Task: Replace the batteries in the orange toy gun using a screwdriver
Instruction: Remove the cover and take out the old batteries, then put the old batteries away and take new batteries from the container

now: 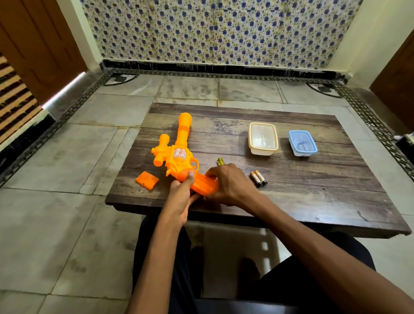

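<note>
The orange toy gun (178,153) lies on the wooden table (293,202), barrel pointing away from me. My left hand (180,193) grips the gun near the trigger and handle, thumb on top. My right hand (228,183) covers the end of the handle, fingers curled on it. The loose orange battery cover (147,180) lies on the table left of the handle. Two batteries (258,178) lie side by side to the right of my right hand. The yellow-handled screwdriver (220,161) pokes out just behind my right hand, mostly hidden.
A cream plastic box (263,138) and a smaller blue-rimmed clear box (302,143) stand at the table's back right. The low table stands on a tiled floor, with my dark-clothed legs under its near edge.
</note>
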